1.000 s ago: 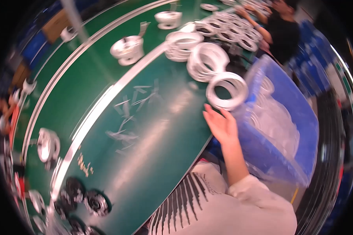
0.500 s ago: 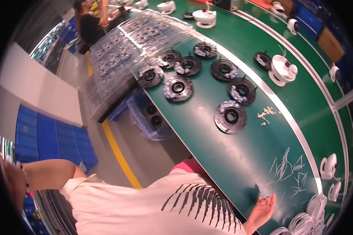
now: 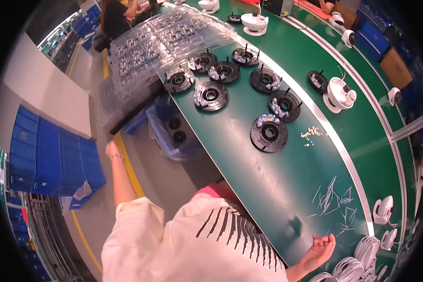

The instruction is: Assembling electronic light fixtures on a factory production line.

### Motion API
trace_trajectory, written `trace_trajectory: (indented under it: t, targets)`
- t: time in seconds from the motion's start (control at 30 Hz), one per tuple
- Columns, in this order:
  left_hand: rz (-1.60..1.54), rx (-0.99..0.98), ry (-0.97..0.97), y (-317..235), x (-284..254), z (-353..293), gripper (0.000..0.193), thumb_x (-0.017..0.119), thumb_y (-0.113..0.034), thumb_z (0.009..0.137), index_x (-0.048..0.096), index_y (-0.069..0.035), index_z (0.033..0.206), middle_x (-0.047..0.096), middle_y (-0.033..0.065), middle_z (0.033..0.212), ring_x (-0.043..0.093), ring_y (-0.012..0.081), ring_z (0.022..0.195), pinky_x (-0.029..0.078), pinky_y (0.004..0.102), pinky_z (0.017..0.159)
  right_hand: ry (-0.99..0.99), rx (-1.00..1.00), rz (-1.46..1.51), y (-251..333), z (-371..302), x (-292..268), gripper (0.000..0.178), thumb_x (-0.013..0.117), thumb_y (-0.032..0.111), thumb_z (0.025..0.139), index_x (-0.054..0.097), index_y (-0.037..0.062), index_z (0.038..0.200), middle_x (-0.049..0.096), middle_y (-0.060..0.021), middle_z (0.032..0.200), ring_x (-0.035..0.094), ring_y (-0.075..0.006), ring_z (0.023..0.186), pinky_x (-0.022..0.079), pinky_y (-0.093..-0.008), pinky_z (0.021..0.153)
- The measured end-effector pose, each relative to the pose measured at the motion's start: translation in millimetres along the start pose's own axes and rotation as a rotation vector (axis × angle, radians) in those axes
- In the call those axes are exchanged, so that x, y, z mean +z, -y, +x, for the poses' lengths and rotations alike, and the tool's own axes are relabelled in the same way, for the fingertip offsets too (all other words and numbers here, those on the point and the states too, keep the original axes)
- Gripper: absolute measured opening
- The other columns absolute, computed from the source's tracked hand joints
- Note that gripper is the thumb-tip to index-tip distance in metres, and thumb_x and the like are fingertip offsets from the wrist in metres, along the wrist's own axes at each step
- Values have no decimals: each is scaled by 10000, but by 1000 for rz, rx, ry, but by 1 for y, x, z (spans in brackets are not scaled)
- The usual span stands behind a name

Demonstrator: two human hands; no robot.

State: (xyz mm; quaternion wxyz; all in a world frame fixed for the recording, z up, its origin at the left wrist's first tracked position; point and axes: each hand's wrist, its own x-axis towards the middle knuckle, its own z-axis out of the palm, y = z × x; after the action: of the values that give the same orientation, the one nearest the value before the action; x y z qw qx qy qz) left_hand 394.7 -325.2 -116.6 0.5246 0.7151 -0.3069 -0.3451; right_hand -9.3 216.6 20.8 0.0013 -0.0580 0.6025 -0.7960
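My left hand (image 3: 112, 150) is held out over the floor beside the blue crates, away from the table. It looks small and blurred, so its fingers cannot be made out. At the near right, my right hand (image 3: 318, 248) is at the edge of the green table (image 3: 239, 164), fingers loosely curled and nothing visible in them. Close to it lie thin white strips (image 3: 332, 199) and a stack of white ring-shaped parts (image 3: 348, 269). Farther up the table are several black round bases with small bagged parts on them, the nearest base (image 3: 269, 133) among them.
Small pale pieces (image 3: 311, 134) lie in a pile. Clear plastic trays (image 3: 150, 49) are stacked at the far end. Beyond the metal strip stands a white device (image 3: 339, 94). A plastic-lined bin (image 3: 167, 136) sits below the table, with blue crates (image 3: 51, 152) at left.
My left arm has swung from the far left edge forward over the floor, toward the yellow line. My right hand stays near the table edge. The whole view has shifted slightly.
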Motion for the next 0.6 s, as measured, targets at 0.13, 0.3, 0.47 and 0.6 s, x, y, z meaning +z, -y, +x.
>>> trace_trajectory:
  t: [0.13,0.3,0.47,0.6]
  targets:
    - [-627,126,328,-126,24,-80,304,490,34,730,313,-130,546,251,-44,486,199,43,366,153,208,329,65,32,94,-8,4,7,244,387,125,868,462,-35,1038,511,-93,751,508,-147,616,481,-360,703]
    - [-333,372,921,-105,117,-274,386,531,-37,802,225,-151,597,251,-72,539,203,13,449,157,187,384,-28,-119,-99,23,-23,6,245,498,91,796,490,-51,995,558,-116,748,565,-191,619,485,-411,721]
    - [-154,884,1584,-45,111,-415,414,527,66,748,221,-92,520,292,-1,464,250,70,422,184,226,391,140,-143,-276,108,-76,-26,293,676,45,584,604,-65,846,612,-178,784,600,-262,745,459,-363,787]
    - [-53,952,2255,-35,97,-469,368,581,62,672,284,-57,491,326,18,416,282,89,366,199,235,374,-411,-194,-845,185,-130,-61,208,680,113,609,615,-16,758,618,-103,741,595,-209,686,467,-297,656]
